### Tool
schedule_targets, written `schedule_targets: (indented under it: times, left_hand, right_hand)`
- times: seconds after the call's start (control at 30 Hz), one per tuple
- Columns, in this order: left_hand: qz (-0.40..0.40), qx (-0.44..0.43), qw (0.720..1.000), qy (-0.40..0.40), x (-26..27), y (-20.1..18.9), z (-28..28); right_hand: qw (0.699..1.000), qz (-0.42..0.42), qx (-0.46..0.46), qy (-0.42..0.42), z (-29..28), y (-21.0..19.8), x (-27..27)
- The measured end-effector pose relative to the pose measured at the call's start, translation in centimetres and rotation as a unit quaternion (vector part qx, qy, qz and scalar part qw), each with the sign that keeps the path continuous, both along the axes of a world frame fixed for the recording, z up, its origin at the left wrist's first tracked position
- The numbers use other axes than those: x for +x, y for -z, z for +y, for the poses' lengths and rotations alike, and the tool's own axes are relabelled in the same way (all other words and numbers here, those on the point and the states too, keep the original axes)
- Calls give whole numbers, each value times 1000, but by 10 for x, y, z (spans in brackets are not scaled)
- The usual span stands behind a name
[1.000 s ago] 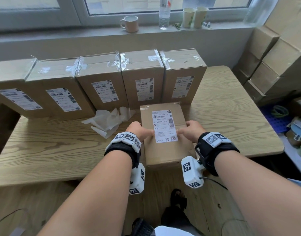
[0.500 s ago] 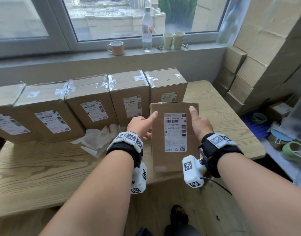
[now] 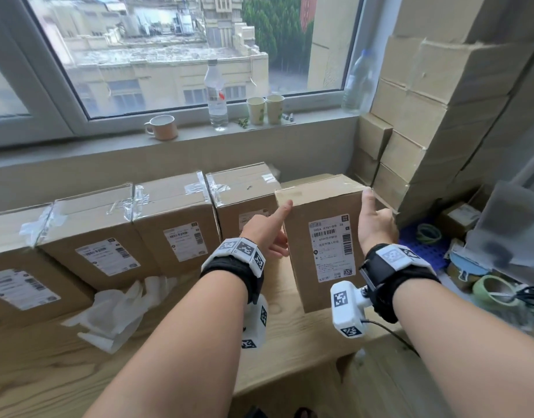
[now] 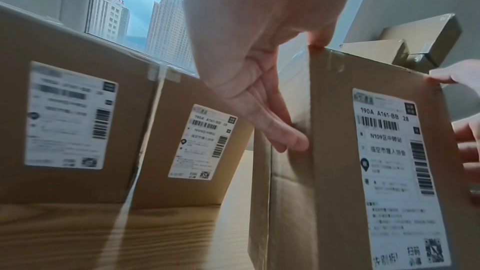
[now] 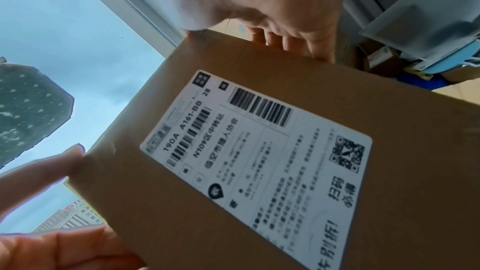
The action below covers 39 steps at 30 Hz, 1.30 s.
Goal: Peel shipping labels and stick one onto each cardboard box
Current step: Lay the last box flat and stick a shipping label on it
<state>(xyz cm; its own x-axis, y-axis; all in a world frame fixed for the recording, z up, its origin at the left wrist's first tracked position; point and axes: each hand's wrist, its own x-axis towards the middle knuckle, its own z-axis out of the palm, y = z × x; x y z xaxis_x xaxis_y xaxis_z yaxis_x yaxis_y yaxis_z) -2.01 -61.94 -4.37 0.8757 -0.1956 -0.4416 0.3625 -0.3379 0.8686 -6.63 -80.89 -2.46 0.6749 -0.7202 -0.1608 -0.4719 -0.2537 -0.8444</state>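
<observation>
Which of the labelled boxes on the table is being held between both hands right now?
The rightmost box, standing at the right end of the row: the left hand and right hand clasp its sides; the others stand untouched.

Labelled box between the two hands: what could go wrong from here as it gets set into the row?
1. The labelled box is steadied only by the left hand and right hand at its sides, mostly with straight fingers; it could slip or tip.
2. It stands close to the neighbouring box, so the left fingers might get pinched between them.
3. The stack of boxes rises right beside the right hand; a wide move could knock it.
</observation>
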Motion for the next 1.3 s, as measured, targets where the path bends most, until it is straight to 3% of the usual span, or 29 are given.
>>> schedule_targets:
  times: [0.47,0.6,0.7,0.87,0.97,1.07,1.23,1.3]
  left_hand:
    - [30,41,997,60,49,-6,-69]
    - [-11,59,997,46,62,-5,-77]
    - [-46,95,994,41,68,2,-78]
    - [-103,187,976,44,72,5,-75]
    - [-213,288,933,-35,79,-11,-69]
    - [-264,360,890,-90,91,-24,-57]
    - [-195,529,824,54,101,-7,-35]
    - [-218,544,809,52,100,0,-28]
  right_hand:
    - [999,-39,24,25,-67,22,68]
    - [997,-67,36,21,-76,28,81]
    - [999,-35,32,0,-79,31,86]
    - [996,-15,-70,-58,-71,39,91]
    - [954,-30,-252,-162,-61,39,92]
    - [906,18,-328,-266,-51,37,88]
    - [800,121,-466,-358,-55,50,81]
    - [783,130,-487,-364,-56,55,85]
